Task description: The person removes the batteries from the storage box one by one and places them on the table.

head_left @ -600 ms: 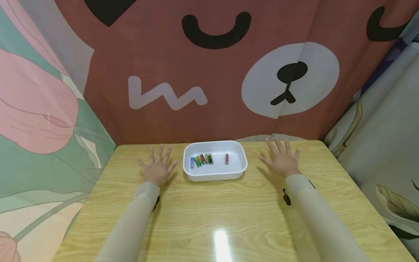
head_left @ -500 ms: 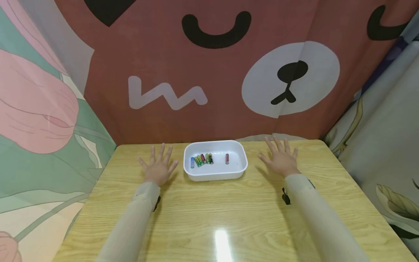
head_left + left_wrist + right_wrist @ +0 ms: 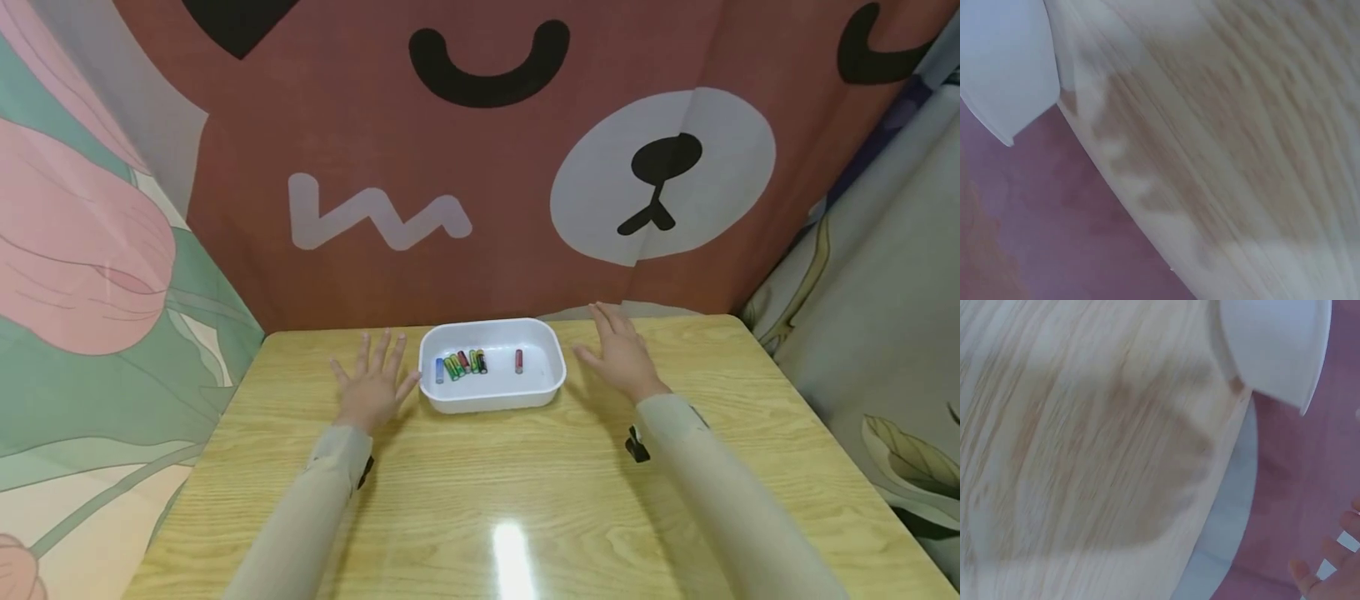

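A white plastic tray stands near the table's far edge, between both hands. Inside lie several batteries: a blue one at the left, green ones, a red one and a dark one close by, and a single red battery apart on the right. My left hand hovers with fingers spread just left of the tray, its thumb by the rim. To the tray's right is my right hand, fingers straight and holding nothing. In the right wrist view, fingertips show at the lower right corner.
The wooden table spreads out in front. A brown curtain with a bear print hangs right behind its far edge. More patterned curtains flank both sides. Small dark objects show at both cuffs.
Both hands have moved inward toward the tray, the right one turning and bringing its fingers closer together. The batteries and tray stay in place.
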`<state>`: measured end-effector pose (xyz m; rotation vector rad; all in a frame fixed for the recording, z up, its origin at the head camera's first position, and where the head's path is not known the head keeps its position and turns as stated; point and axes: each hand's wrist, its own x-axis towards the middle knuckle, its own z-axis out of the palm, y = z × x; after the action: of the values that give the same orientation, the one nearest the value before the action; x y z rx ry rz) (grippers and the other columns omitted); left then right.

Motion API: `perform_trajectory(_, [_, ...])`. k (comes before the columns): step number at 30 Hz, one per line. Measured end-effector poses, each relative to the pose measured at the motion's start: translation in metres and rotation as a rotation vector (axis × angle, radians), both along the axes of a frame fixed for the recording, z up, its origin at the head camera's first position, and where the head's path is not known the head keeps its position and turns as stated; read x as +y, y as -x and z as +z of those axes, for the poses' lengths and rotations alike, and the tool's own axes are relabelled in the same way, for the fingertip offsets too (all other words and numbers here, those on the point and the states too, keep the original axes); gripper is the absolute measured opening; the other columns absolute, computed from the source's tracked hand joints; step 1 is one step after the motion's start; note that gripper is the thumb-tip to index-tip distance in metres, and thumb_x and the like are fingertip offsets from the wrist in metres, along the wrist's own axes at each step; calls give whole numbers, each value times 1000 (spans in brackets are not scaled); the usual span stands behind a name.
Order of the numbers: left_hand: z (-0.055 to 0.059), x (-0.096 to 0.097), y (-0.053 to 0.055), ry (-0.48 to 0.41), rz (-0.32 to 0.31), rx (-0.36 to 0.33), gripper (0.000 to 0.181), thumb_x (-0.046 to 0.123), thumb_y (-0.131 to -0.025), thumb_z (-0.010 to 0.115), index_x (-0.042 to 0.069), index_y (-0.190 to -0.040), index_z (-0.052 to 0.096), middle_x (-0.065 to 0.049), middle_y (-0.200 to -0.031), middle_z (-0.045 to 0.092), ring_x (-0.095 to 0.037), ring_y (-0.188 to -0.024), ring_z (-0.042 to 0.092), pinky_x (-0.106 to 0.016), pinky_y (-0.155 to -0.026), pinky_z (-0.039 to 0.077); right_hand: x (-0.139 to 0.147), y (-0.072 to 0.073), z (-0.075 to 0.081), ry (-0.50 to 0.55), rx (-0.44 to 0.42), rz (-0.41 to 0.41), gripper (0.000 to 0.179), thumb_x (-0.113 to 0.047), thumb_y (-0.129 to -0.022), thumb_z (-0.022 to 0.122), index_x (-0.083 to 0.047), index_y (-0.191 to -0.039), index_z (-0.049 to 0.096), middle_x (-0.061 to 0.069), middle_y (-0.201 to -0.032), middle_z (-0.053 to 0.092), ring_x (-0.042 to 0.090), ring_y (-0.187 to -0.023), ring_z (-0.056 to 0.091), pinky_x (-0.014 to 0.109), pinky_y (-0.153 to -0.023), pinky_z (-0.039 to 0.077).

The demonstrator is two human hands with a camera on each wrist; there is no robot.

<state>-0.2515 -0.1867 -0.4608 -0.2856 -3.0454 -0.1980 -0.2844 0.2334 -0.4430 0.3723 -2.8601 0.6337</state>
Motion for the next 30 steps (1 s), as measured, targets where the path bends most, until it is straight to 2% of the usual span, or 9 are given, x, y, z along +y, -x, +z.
perform_trajectory(6, [1, 8, 0, 1, -31, 34, 79, 61, -104, 36, 22, -165, 5, -4, -171, -2, -32, -155, -12, -74, -106, -23, -23, -2, 11, 101, -27, 38, 77, -35, -99, 65, 2, -157, 29, 26, -160, 28, 46, -147, 25, 65, -118, 26])
perform_trajectory(11, [1, 15, -2, 2, -43, 22, 80, 63, -104, 34, 21, -165, 3, -4, -170, -2, -29, -155, -13, -73, -105, -26, -39, -4, 14, 144, -59, 48, 70, -25, -98, 65, 6, -153, 34, 30, -154, 33, 46, -144, 30, 62, -117, 31])
perform_trajectory(16, [-1, 23, -4, -27, -59, 21, 80, 61, -104, 38, 18, -165, 9, -4, -171, 1, -28, -156, -10, -72, -105, -27, -53, -5, 15, 181, -65, 67, 63, -17, -96, 66, 6, -149, 41, 29, -145, 42, 45, -137, 40, 60, -115, 36])
perform_trajectory(20, [-3, 27, -3, -46, -81, 21, 80, 61, -103, 38, 16, -165, 13, -5, -171, 4, -28, -156, -9, -73, -106, -25, -62, -5, 15, 186, -76, 78, 61, -15, -96, 68, 6, -147, 44, 28, -140, 48, 43, -131, 47, 57, -112, 41])
perform_trajectory(25, [-6, 28, -3, -36, -95, -9, 82, 63, -103, 34, 16, -165, 8, -3, -171, 1, -27, -156, -6, -72, -107, -25, -73, -2, 12, 170, -98, 93, 60, -11, -95, 68, 7, -146, 44, 28, -137, 50, 42, -121, 56, 52, -103, 51])
perform_trajectory(30, [-8, 27, -2, -35, -101, -2, 83, 64, -103, 34, 13, -164, 10, -5, -171, 4, -30, -157, 1, -76, -109, -19, -82, 2, 8, 162, -118, 103, 60, -10, -92, 71, 8, -144, 46, 28, -133, 54, 41, -115, 61, 48, -96, 56])
